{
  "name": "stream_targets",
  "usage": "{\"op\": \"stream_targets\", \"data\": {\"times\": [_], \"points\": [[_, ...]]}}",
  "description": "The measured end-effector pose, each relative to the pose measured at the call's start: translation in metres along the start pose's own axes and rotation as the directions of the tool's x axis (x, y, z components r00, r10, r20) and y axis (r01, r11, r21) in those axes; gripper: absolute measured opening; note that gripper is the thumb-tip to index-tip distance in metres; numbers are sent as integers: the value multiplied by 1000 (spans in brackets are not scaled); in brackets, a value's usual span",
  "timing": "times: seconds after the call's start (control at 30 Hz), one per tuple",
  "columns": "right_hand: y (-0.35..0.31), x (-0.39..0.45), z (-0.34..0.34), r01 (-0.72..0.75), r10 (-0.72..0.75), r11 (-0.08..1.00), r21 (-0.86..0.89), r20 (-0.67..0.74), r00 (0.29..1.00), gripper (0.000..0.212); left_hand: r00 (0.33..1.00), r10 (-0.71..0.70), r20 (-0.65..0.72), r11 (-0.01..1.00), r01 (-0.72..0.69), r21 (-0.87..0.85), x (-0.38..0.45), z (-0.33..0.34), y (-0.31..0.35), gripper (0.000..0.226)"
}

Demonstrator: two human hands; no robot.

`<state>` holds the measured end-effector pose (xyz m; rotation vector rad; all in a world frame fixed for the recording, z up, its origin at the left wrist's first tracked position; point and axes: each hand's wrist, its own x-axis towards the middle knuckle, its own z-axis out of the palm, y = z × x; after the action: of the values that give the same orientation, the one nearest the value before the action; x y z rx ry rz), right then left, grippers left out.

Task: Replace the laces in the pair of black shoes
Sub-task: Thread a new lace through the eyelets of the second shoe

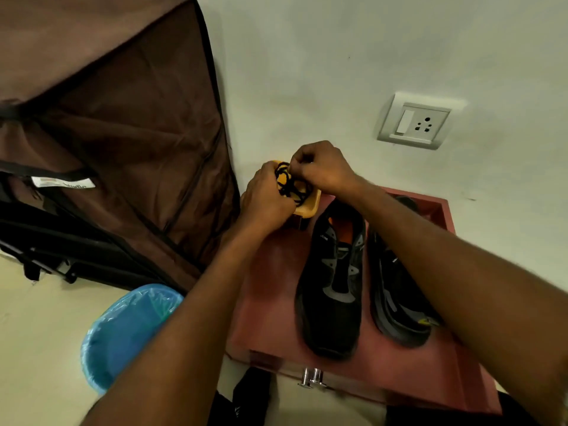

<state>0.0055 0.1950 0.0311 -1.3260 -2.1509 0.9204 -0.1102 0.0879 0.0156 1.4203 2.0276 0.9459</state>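
Note:
Two black shoes without laces lie side by side on a red cabinet top [270, 290]: the left shoe [330, 281] in full view, the right shoe [396, 296] partly under my right forearm. At the back left corner stands a small yellow box [312, 202] with a tangle of black laces [290, 186] in it. My left hand [266, 199] grips the box's near side and touches the laces. My right hand [319, 167] is curled over the box and pinches the laces from above.
A brown fabric wardrobe [116, 118] stands close on the left. A bin with a blue liner [129, 330] sits on the floor beside the cabinet. A wall socket [415, 121] is on the white wall behind. A metal knob [311, 378] sticks out at the cabinet's front edge.

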Motion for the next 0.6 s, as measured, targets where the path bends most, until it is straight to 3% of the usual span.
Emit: {"op": "stream_targets", "data": {"times": [0.03, 0.1, 0.17, 0.23, 0.33, 0.4, 0.5, 0.6], "points": [[-9, -15, -10, -1, 5, 974, 227, -19, 1000, 5, 1000, 15, 18, 995, -13, -104, -2, -3, 5, 66], [-23, -52, -33, -7, 11, 807, 590, -2, 1000, 2, 995, 88, 44, 973, -76, -219, -5, -5, 16, 58], [-30, -84, -58, -14, -12, 615, 789, 27, 1000, 3, 986, 157, 61, 938, -129, -322, -11, -4, 31, 35], [-29, -111, -78, -11, -3, 477, 879, 14, 1000, 5, 971, 220, 97, 877, -153, -456, -24, -3, 52, 16], [-17, -143, -103, 32, 75, 345, 938, -61, 995, 3, 946, 284, 153, 807, -150, -571, -50, 2, 76, 13], [-1, -161, -118, 72, 166, 268, 961, -119, 979, 8, 943, 295, 156, 814, -163, -558, -65, 7, 84, 11], [26, -185, -130, 99, 350, 315, 944, -212, 912, 16, 936, 329, 125, 850, -236, -471, -87, 12, 90, 12], [56, -199, -129, -16, 490, 609, 793, -361, 794, 12, 918, 380, 112, 896, -335, -293, -101, 15, 91, 16]]}}
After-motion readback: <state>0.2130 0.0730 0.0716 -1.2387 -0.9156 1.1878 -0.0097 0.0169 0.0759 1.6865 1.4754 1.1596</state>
